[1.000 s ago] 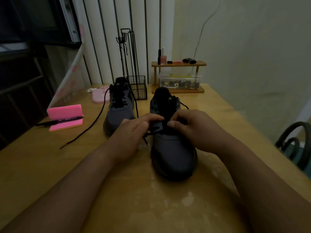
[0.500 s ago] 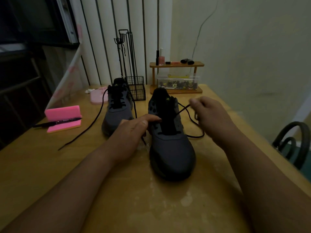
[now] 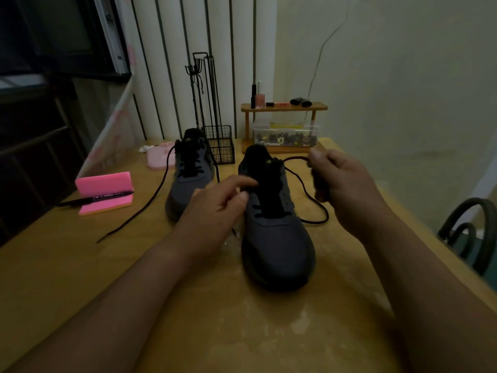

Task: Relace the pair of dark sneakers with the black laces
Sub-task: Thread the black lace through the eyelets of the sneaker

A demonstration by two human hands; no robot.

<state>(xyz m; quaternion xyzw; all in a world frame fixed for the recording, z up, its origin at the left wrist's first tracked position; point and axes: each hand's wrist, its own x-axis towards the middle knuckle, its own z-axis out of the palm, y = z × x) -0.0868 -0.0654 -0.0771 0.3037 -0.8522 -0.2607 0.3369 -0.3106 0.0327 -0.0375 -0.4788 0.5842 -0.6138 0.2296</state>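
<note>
Two dark sneakers stand on the wooden table (image 3: 80,278), toes toward me. The near sneaker (image 3: 277,238) is in the middle, laced at its lower eyelets. My right hand (image 3: 341,189) is raised to its right and pinches the black lace (image 3: 314,208), which loops down onto the table. My left hand (image 3: 215,208) pinches the near sneaker's left eyelet edge between thumb and index finger. The far sneaker (image 3: 185,184) stands behind my left hand. Its loose lace (image 3: 134,214) trails left across the table.
A pink holder (image 3: 105,189) with a black marker (image 3: 94,199) lies at the left. Behind the shoes are a wire basket (image 3: 219,145), a pink dish (image 3: 158,158), and a wooden shelf (image 3: 282,106) over a clear box (image 3: 285,134). A chair (image 3: 473,232) stands beyond the table's right edge.
My right hand left the shoe's middle and drew the lace out to the right and upward. My left hand stayed at the left eyelets.
</note>
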